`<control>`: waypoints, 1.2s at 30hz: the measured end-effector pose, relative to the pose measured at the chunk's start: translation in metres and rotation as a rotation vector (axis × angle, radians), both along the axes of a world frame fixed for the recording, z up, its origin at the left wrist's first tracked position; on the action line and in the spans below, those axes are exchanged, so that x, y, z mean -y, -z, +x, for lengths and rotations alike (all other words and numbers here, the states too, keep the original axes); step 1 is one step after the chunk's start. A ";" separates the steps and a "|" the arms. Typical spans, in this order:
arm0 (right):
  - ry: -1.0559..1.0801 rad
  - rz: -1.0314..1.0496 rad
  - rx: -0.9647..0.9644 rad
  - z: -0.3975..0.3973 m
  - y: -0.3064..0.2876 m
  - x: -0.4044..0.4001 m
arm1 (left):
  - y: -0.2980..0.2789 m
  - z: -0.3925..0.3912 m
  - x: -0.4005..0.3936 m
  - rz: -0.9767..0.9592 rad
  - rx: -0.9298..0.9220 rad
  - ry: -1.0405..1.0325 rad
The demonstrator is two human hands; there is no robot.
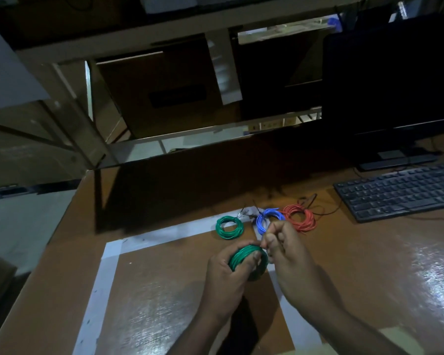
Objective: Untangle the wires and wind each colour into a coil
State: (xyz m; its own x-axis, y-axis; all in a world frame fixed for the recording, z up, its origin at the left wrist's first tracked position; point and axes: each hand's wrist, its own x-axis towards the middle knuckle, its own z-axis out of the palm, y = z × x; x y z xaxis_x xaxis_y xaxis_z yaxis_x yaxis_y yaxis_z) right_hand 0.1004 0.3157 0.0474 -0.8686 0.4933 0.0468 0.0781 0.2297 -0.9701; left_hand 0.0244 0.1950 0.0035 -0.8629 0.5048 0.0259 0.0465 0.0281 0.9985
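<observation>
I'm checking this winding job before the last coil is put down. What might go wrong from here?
1. The left hand grips the green coil in hand on one side only; if the right hand loses the wire end, the turns may spring loose.
2. The blue coil and red coil touch, with loose ends nearby, so they may snag again.

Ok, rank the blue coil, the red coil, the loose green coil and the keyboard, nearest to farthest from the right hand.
From the right hand:
1. Blue coil, just beyond the knuckles.
2. Red coil, beyond, slightly right.
3. Loose green coil, to the left.
4. Keyboard, far right.
</observation>
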 end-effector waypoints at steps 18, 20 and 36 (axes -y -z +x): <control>-0.029 -0.214 0.333 -0.005 0.048 -0.025 | 0.041 0.001 -0.013 -0.002 0.502 -0.107; 0.013 -0.164 0.324 -0.011 0.050 -0.030 | 0.043 -0.001 -0.015 -0.098 0.423 -0.169; -0.190 0.201 0.311 -0.006 0.067 -0.040 | 0.060 -0.011 -0.021 -0.245 0.176 -0.468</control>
